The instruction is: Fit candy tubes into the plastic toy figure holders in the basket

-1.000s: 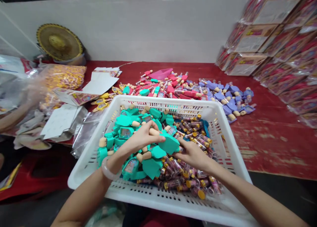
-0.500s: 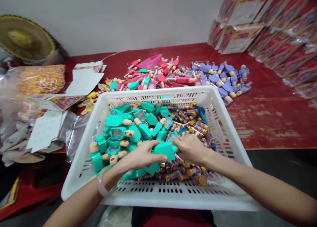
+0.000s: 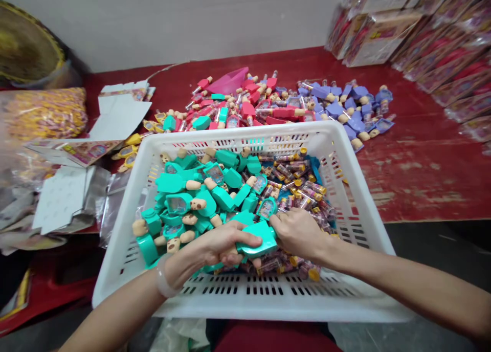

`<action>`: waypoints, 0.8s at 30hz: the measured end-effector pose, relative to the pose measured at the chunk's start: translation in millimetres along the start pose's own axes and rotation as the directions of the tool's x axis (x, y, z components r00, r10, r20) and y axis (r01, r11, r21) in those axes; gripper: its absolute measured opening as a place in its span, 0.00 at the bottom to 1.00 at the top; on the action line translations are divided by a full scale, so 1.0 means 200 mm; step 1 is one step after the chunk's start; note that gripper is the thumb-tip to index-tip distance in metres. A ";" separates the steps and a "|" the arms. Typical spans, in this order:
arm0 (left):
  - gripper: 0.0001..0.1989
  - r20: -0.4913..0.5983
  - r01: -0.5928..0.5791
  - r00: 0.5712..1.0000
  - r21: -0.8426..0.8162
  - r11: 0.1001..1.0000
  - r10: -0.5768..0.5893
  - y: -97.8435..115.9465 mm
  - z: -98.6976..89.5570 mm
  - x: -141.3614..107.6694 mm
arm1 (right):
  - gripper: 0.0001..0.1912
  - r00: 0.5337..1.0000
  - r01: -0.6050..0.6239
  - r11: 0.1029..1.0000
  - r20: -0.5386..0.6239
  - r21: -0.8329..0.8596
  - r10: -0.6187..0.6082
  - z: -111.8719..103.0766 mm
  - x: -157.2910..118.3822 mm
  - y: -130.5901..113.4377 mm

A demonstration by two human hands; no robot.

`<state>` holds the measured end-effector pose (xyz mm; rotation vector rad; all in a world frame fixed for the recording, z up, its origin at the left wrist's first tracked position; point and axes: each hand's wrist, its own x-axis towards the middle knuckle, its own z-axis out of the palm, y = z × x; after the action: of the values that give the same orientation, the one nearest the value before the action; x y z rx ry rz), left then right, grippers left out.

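In the head view my left hand (image 3: 226,243), with a pale bracelet at the wrist, grips a teal plastic toy (image 3: 258,239) between thumb and fingers. My right hand (image 3: 293,232) is closed in a fist against the toy's right end; what its fingers hold there is hidden. Both hands are over a white slotted basket (image 3: 356,188). Teal toys with beige dog-like heads (image 3: 207,201) fill its left side. Small clear tubes with yellow caps (image 3: 303,188) lie on the right, partly on blue plastic.
Red toys (image 3: 249,109) and purple toys (image 3: 353,109) are heaped behind the basket on the red table (image 3: 418,168). Packaged goods (image 3: 387,35) are stacked at the right. Folded white card (image 3: 118,119) and a bag of yellow pieces (image 3: 49,114) lie at the left.
The teal toy has turned slightly in my left hand, and its fingers now curl underneath. My right fist stays at the toy's end. The whole view has shifted a little.
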<state>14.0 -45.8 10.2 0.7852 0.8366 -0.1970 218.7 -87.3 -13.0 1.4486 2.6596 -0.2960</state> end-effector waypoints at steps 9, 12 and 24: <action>0.17 -0.147 -0.124 0.745 0.928 0.351 0.651 -0.02 0.00 -0.01 | 0.08 0.966 -0.076 0.970 0.257 0.229 0.015 -0.01 0.09 0.08; 0.20 -0.238 -0.200 0.861 0.654 0.729 0.449 -0.01 -0.06 0.02 | 0.10 0.988 -0.060 0.986 0.150 0.158 0.037 -0.01 0.11 0.11; 0.18 -0.031 -0.127 0.743 0.974 0.186 0.669 -0.03 -0.09 0.09 | 0.05 0.969 -0.093 0.978 0.241 0.186 0.047 0.01 0.13 0.14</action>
<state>11.7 -34.7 -13.4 2.3088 0.8661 0.0449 227.3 -51.7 -23.1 1.4526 2.4403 -0.6950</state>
